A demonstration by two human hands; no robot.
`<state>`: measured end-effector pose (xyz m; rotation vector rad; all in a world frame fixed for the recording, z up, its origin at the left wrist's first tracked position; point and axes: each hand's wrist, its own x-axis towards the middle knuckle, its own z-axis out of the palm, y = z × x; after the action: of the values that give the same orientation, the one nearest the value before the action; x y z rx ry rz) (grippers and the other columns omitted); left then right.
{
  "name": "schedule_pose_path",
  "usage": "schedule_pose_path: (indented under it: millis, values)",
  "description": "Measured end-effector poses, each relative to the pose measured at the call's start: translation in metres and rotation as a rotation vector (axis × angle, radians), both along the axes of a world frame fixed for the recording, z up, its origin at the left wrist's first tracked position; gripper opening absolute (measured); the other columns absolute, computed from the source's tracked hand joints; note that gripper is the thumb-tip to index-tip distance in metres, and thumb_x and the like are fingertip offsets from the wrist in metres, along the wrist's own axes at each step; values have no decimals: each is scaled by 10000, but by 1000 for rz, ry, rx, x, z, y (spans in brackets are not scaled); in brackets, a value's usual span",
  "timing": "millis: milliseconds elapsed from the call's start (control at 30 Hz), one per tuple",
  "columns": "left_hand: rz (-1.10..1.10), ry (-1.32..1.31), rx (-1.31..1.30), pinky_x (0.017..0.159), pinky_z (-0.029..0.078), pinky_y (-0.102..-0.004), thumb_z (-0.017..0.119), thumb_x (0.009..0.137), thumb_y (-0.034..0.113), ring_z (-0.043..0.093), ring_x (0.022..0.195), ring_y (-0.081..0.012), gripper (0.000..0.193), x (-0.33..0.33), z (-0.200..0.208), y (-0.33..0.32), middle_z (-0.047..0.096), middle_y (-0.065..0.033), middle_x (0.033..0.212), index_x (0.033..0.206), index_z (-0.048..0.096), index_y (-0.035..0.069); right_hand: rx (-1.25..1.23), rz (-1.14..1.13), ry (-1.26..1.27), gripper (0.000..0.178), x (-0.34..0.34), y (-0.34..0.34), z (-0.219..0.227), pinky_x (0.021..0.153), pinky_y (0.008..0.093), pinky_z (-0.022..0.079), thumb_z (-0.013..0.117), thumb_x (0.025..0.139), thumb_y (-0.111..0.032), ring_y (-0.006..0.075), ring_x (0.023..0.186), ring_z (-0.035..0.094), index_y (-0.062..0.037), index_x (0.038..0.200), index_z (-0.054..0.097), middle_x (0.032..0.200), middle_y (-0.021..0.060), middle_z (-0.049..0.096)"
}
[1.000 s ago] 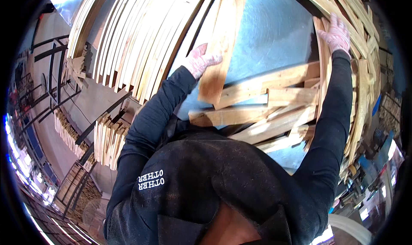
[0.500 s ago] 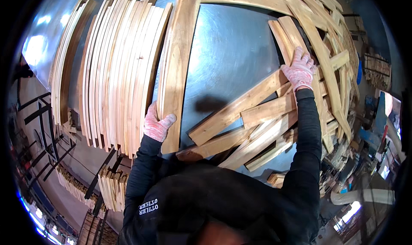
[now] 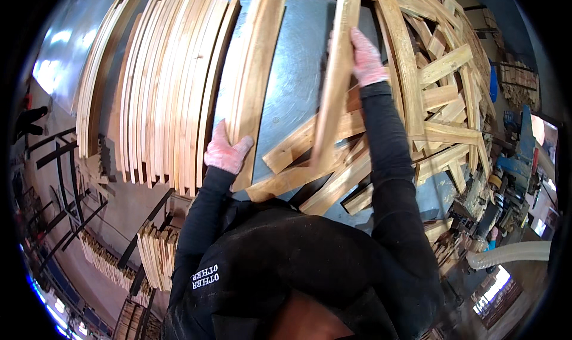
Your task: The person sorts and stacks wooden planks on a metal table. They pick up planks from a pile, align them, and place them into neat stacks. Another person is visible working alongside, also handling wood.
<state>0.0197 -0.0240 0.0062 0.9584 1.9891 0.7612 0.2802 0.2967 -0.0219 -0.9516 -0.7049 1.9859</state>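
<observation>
My right hand (image 3: pixel 367 59), in a pinkish-white glove, grips a wooden board (image 3: pixel 338 72) that is lifted above the metal tabletop (image 3: pixel 298 72). The board stands nearly lengthwise away from me, over the loose boards (image 3: pixel 325 140) on the right. My left hand (image 3: pixel 227 153), gloved alike, wraps around the near end of a small group of boards (image 3: pixel 257 84) standing side by side on the tabletop. Its thumb lies on the right side of the group and its fingers on the left.
Left of my left hand a long row of upright boards (image 3: pixel 173 90) stands on the table, with a smaller bundle (image 3: pixel 104 78) beyond it. A jumbled pile of boards (image 3: pixel 447 66) covers the right side. Dark metal racks (image 3: pixel 65 173) stand at the lower left, and a pale hose (image 3: pixel 509 255) at the lower right.
My right hand has picked a board off the right-hand pile and carried it left. My left hand has shifted slightly along the near end of its boards.
</observation>
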Motion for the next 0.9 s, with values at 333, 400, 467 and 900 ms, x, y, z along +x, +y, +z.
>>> schedule_pose_path:
  millis: [333,400,467,900]
  values:
    - [22,-333,21,1072,378,-374,718,829,441,484,1287,-351,861,-5,-45,-10,498,-297,1357,1398,369,-103,274,1,-874,547,-128,-118,-11,1112,369,350,521,930,-145,366,1299,475,-4,1440,382,1384,238,501]
    - [-111,-191,107,1053,402,-383,725,793,512,506,1263,-374,957,-3,-49,-7,499,-313,1343,1417,325,-94,553,163,-1052,573,-110,-139,-40,1068,368,388,569,923,-215,367,1276,494,-17,1427,382,1360,253,514]
    - [-194,80,-142,1022,427,-373,760,745,504,550,1210,-337,1003,14,-8,4,533,-278,1310,1425,311,-81,1199,390,-1282,479,-87,-174,-56,1026,378,436,610,896,-188,356,1234,532,-31,1334,497,1312,245,550]
    - [32,-697,74,899,474,-286,687,906,362,596,963,-136,495,-13,-62,7,667,-79,1049,1195,598,-30,1326,403,-1157,497,-68,-173,-44,1044,406,434,591,834,-117,404,1191,540,18,1308,522,1294,254,554]
